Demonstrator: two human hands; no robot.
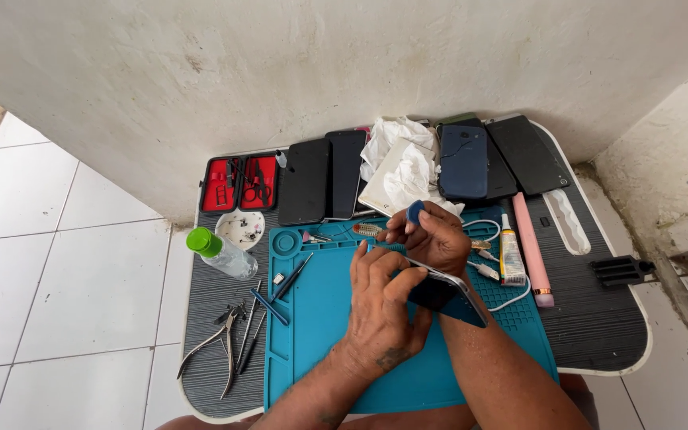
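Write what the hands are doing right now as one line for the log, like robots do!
left hand: steadies phone | right hand: pinches blue pick at phone edge | under: teal mat

five phones [304, 181] along the frame's top, one phone [445, 292] at centre, one bottle [221, 252], one glue tube [510, 256], one blue mat [320, 318].

Dark phone screens [324, 179] behind teal mat; labelled glue tube [510, 256] rightward
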